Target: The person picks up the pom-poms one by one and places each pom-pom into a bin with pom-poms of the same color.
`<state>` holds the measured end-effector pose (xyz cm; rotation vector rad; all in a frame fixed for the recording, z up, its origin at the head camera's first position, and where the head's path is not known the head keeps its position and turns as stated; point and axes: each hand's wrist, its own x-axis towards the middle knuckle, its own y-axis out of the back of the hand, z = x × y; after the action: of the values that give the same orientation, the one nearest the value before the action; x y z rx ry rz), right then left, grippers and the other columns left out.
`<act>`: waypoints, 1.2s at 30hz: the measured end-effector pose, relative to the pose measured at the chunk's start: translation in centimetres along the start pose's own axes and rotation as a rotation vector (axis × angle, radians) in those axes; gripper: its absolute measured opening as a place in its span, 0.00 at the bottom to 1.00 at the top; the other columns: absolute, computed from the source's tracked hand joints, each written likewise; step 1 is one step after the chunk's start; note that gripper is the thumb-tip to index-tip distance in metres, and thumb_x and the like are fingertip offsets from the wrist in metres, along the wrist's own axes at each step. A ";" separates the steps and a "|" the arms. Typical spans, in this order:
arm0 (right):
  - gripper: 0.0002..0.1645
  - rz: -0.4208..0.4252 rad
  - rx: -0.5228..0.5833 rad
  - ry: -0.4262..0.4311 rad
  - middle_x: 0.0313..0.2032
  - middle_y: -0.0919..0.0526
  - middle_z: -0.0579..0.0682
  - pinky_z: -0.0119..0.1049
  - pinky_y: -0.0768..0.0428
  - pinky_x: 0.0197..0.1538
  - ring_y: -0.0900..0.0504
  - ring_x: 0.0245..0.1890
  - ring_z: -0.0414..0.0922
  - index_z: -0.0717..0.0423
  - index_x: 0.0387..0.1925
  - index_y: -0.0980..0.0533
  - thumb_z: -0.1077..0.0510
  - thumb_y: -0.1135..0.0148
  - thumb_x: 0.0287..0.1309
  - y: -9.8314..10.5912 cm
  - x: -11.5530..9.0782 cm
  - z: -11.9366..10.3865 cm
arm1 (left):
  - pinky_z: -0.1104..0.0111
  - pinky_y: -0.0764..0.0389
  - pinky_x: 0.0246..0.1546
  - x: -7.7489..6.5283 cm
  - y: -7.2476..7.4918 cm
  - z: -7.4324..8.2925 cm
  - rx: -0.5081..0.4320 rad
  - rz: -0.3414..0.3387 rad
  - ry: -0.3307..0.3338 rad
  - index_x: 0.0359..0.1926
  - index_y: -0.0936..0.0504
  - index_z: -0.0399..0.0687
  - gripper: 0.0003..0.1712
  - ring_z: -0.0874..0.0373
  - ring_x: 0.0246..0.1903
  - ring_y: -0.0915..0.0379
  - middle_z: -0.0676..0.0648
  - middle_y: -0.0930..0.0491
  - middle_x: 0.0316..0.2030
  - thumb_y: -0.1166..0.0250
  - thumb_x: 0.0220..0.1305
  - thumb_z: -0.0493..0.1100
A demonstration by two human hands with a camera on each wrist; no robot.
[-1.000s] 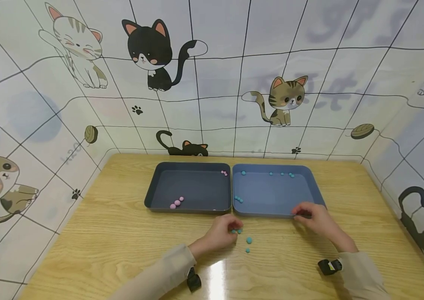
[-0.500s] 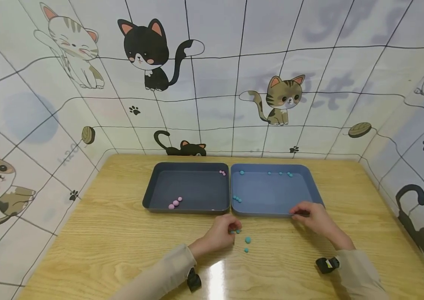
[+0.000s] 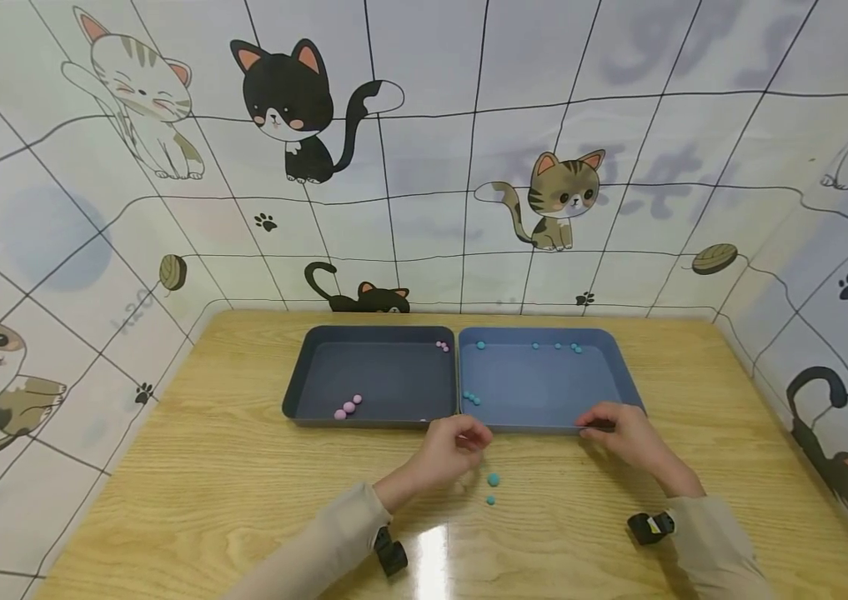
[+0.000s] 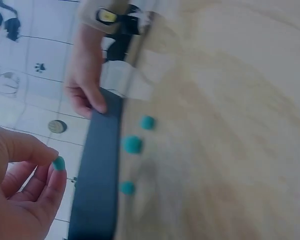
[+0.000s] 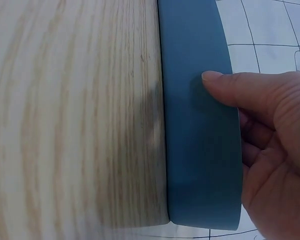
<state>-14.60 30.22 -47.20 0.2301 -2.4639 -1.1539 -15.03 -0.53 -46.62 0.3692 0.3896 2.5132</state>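
My left hand [image 3: 454, 450] pinches a small teal ball [image 4: 59, 163] between thumb and fingertip, raised off the table by the front edge of the trays. Three more teal balls, among them a larger one [image 4: 132, 145], lie on the wood in the left wrist view; the head view shows two, the larger [image 3: 494, 480] and a smaller one [image 3: 490, 500]. My right hand [image 3: 622, 433] grips the front wall of the blue tray [image 5: 200, 150], thumb outside and fingers behind the rim. Several teal balls [image 3: 480, 345] sit inside that tray along its back and left sides.
A dark grey tray [image 3: 378, 375] stands directly left of the blue one, holding several pink balls [image 3: 349, 407] at its front left and back right corner. Behind the wooden table [image 3: 198, 467] rises a wall covering [image 3: 439, 167] printed with cats.
My left hand has lifted from the table with a teal ball and moved forward toward the trays. The right hand keeps its grip on the blue tray. The head view shifts slightly.
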 end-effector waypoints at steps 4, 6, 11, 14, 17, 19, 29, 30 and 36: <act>0.09 -0.017 -0.012 -0.023 0.29 0.18 0.45 0.33 0.21 0.33 0.20 0.30 0.39 0.55 0.29 0.18 0.70 0.31 0.45 0.1 0.0 -0.1 | 0.73 0.22 0.38 0.8 0.6 2.4 -0.099 0.004 0.050 0.38 0.22 0.25 0.09 0.41 0.38 0.23 0.33 0.21 0.36 0.41 0.54 0.21; 0.09 -0.024 -0.015 -0.032 0.29 0.18 0.45 0.33 0.21 0.33 0.20 0.30 0.41 0.56 0.29 0.18 0.70 0.31 0.45 0.2 0.0 -0.2 | 0.74 0.22 0.37 1.3 0.9 3.3 -0.123 0.011 0.073 0.38 0.22 0.24 0.09 0.41 0.38 0.23 0.32 0.21 0.36 0.41 0.54 0.21; 0.08 -0.031 -0.011 -0.042 0.29 0.18 0.45 0.33 0.21 0.33 0.19 0.31 0.42 0.56 0.29 0.18 0.69 0.31 0.46 0.2 0.0 -0.2 | 0.73 0.22 0.36 3.1 1.1 2.8 -0.177 0.052 0.140 0.39 0.20 0.28 0.09 0.52 0.36 0.23 0.35 0.20 0.36 0.39 0.55 0.23; 0.08 -0.027 -0.005 -0.041 0.29 0.18 0.45 0.33 0.21 0.33 0.20 0.30 0.41 0.56 0.29 0.18 0.69 0.31 0.46 0.2 0.0 -0.1 | 0.71 0.21 0.37 4.4 0.9 1.9 -0.238 0.086 0.181 0.40 0.19 0.30 0.10 0.59 0.35 0.23 0.38 0.19 0.36 0.37 0.55 0.25; 0.08 -0.020 -0.007 -0.025 0.29 0.17 0.45 0.32 0.21 0.33 0.20 0.30 0.40 0.56 0.29 0.17 0.69 0.31 0.45 0.1 0.0 0.0 | 0.68 0.20 0.38 5.6 0.7 1.5 -0.279 0.118 0.202 0.40 0.19 0.32 0.10 0.60 0.34 0.23 0.41 0.19 0.36 0.37 0.55 0.26; 0.09 -0.013 -0.011 -0.013 0.29 0.17 0.45 0.32 0.21 0.33 0.20 0.30 0.39 0.56 0.29 0.17 0.70 0.31 0.45 0.1 0.0 0.0 | 0.68 0.20 0.39 6.2 0.7 1.4 -0.287 0.128 0.212 0.41 0.19 0.32 0.11 0.60 0.35 0.23 0.42 0.18 0.36 0.36 0.55 0.26; 0.09 -0.005 -0.017 0.001 0.28 0.17 0.45 0.34 0.21 0.33 0.21 0.30 0.37 0.56 0.29 0.17 0.70 0.30 0.44 0.1 0.0 0.1 | 0.71 0.21 0.39 9.4 -0.3 1.2 -0.249 0.177 0.207 0.40 0.18 0.34 0.10 0.60 0.35 0.23 0.44 0.18 0.35 0.36 0.56 0.27; 0.09 -0.002 -0.020 0.004 0.28 0.17 0.44 0.34 0.21 0.33 0.21 0.30 0.37 0.56 0.28 0.17 0.70 0.30 0.44 0.1 0.0 0.1 | 0.71 0.21 0.38 9.6 -0.4 1.2 -0.243 0.176 0.203 0.40 0.18 0.34 0.10 0.60 0.35 0.23 0.44 0.18 0.35 0.36 0.56 0.27; 0.10 0.015 -0.030 0.022 0.28 0.17 0.44 0.34 0.22 0.33 0.22 0.30 0.36 0.55 0.28 0.17 0.71 0.29 0.42 -0.1 0.0 0.4 | 0.73 0.22 0.35 10.6 -1.3 0.8 -0.186 0.183 0.202 0.39 0.17 0.37 0.08 0.63 0.34 0.24 0.47 0.18 0.34 0.35 0.56 0.29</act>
<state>-14.77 30.43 -47.50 0.2141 -2.4233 -1.1748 -22.58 6.68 -44.44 0.0805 0.2038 2.7490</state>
